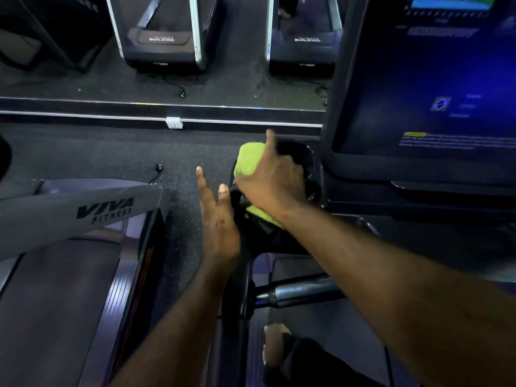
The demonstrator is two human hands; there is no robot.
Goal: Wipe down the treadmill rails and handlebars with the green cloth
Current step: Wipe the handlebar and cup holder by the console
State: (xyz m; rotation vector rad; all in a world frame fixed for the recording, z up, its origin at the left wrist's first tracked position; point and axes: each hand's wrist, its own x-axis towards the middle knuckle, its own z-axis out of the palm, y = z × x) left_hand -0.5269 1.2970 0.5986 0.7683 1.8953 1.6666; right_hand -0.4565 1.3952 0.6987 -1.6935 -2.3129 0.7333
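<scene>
Right hand [269,181] grasps the green cloth [247,160], fingers curled over it, pressing it onto the black handlebar [266,238] at the left corner below the console screen [418,107]. Left hand [219,222] is just beside the handlebar, fingers released and straight.

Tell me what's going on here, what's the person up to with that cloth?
A person standing on a treadmill is cleaning it. The right hand holds the green cloth pressed against the black console corner, just left of the lit screen. The left hand is open with straight fingers, alongside the same black part below the cloth; whether it touches is unclear. The chrome handlebar lower down is not being wiped at this moment.
</scene>
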